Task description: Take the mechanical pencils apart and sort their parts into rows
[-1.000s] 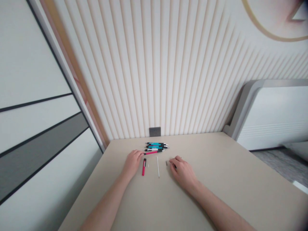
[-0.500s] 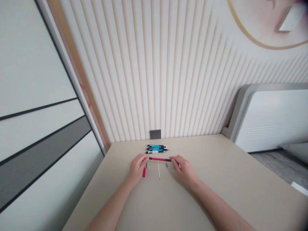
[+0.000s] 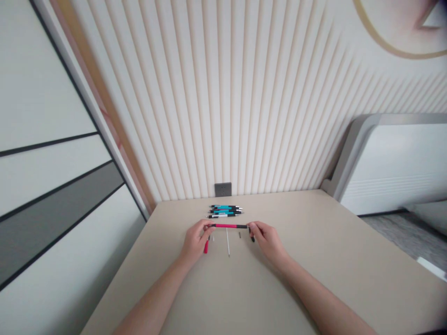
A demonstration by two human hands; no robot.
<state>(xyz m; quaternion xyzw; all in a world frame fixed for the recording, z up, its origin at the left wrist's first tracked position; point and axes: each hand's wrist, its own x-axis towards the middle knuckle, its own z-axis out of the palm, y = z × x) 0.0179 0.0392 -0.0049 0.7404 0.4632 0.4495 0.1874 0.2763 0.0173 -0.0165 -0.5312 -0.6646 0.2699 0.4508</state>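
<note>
A pink pen [image 3: 225, 226] with black ends lies level between my two hands, just above the table. My left hand [image 3: 195, 241] pinches its left end. At the right end, the thumb and fingers of my right hand [image 3: 266, 238] are closed on the tip. A small black piece [image 3: 252, 237] shows under the right fingertips; whether it is held or lies on the table I cannot tell. Beneath the pen, a thin white refill [image 3: 228, 243] points toward me. A pink barrel piece [image 3: 206, 246] lies by my left fingers, and a tiny dark piece [image 3: 240, 235] lies right of the refill.
Several blue, black and white pens [image 3: 225, 211] lie in a row at the back of the beige table [image 3: 223, 293]. Behind them, a dark socket [image 3: 223, 189] sits on the ribbed wall. A cabinet [image 3: 52, 242] stands left, a bed headboard [image 3: 401, 163] right.
The view has shifted slightly. A black piece now shows below my right fingertips, where none was seen before. Both hands stay at the pen's ends.
</note>
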